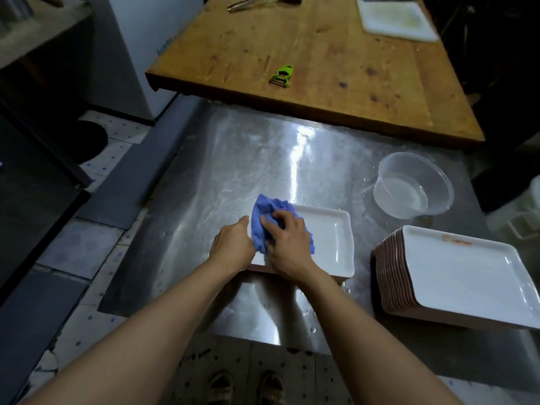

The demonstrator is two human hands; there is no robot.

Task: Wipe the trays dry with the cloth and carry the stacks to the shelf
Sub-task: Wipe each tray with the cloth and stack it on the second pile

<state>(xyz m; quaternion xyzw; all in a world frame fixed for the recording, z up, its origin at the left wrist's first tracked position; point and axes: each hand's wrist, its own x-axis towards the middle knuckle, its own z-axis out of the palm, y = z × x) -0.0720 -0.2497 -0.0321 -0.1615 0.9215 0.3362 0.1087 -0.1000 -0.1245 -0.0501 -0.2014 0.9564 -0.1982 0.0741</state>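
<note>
From the camera on my head I look down at a wet, shiny stainless steel counter. A white rectangular tray lies flat on it just in front of me. My right hand holds a crumpled blue cloth, fingers curled round it and pressing it down on the tray's left part. My left hand is at the tray's left edge, touching the cloth from the side; its fingers are hidden behind the hand and the cloth, so I cannot tell whether they are curled round the rim or straight.

To my right, apart from this tray, stands a tall stack of white rectangular trays with brown undersides, the top one facing up with a small orange mark near its far rim. Beyond the stack, a clear round plastic container sits on the steel with a little water in it.

Farther away a worn wooden board table overlaps the counter's far edge. On it lie a green-handled vegetable peeler, a white plastic cutting board at the far right and metal tongs at the far edge. Below, on the spotted floor, I see my two sandalled feet.
</note>
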